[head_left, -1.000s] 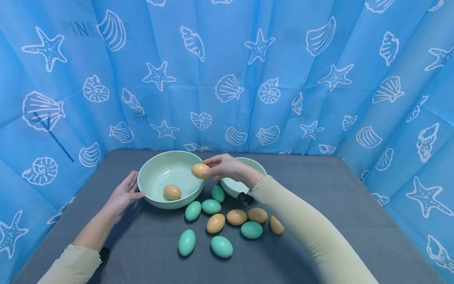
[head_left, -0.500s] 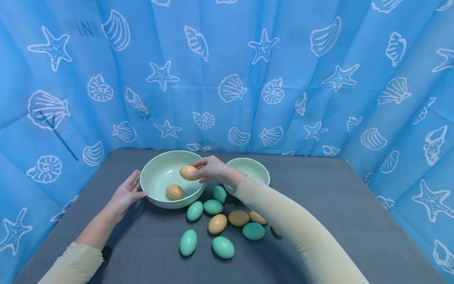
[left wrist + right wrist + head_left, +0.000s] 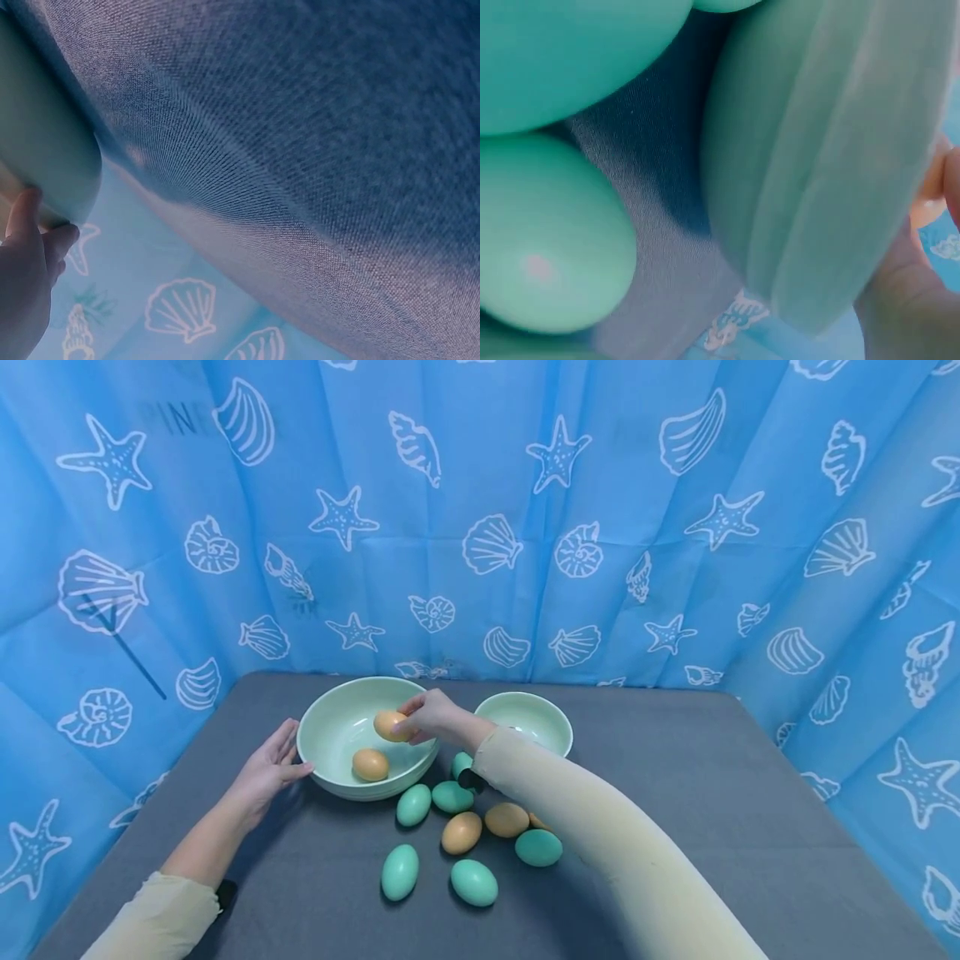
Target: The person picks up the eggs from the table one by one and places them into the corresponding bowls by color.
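In the head view my right hand (image 3: 435,713) pinches a light-brown egg (image 3: 390,726) over the right part of the large pale-green bowl (image 3: 318,700). Inside that bowl lies another brown egg (image 3: 371,765). My left hand (image 3: 268,768) rests against the bowl's left side, thumb near the rim and fingers fairly straight. The left wrist view shows its fingers (image 3: 26,214) touching the bowl's wall (image 3: 45,135). From the right wrist, the ribbed bowl wall (image 3: 817,172) hides most of the held egg (image 3: 930,191).
A smaller pale-green bowl (image 3: 551,714) stands to the right, partly behind my right forearm. Several green eggs (image 3: 474,883) and brown eggs (image 3: 461,833) lie on the grey tabletop (image 3: 300,893) in front. My right sleeve (image 3: 600,827) covers some. A blue shell-patterned curtain (image 3: 480,610) surrounds the table.
My right hand has carried the brown egg leftward, from the large bowl's right rim to over its inside. My left hand stays against the bowl.
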Demonstrator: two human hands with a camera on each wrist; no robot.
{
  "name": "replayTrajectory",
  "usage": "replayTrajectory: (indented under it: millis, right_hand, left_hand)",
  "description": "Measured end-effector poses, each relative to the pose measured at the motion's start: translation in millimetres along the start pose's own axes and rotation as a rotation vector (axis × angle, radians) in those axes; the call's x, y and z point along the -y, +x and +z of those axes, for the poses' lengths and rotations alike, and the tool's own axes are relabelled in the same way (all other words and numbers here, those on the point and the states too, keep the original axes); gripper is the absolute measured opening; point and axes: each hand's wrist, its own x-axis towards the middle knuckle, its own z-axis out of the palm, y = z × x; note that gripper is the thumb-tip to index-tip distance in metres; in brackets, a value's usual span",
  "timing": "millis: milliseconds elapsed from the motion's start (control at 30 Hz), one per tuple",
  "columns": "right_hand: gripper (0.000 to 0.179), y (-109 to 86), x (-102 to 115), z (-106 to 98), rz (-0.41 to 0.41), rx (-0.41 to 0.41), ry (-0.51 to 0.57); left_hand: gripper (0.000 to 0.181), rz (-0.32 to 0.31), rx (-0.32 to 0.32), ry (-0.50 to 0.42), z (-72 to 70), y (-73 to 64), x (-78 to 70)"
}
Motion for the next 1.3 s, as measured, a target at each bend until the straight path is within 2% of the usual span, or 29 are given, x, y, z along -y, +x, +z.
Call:
replayTrajectory:
  millis: [333,500,900,1100,1300]
  right_hand:
    - [0.032,21.6,2,26,0.107,-0.135,-0.038]
    - [0.034,32.3,0,33,0.167,-0.155,0.023]
    - [0.039,38.7,-6,34,0.19,-0.096,0.103]
    - [0.043,40.4,-7,32,0.189,-0.041,0.086]
    - [0.044,39.5,-5,30,0.198,-0.026,0.089]
  left_hand:
    - [0.089,0.018,0.013,-0.014,-0.5,-0.3,0.7]
    - [0.089,0.004,0.002,-0.009,0.9,-0.5,1.0]
    - [0.089,-0.011,0.02,-0.025,-1.1,0.4,0.2]
    - [0.088,0.004,0.043,-0.025,-2.7,-1.3,0.0]
    - [0.088,-0.003,0.04,-0.025,-1.5,-2.2,-1.6]
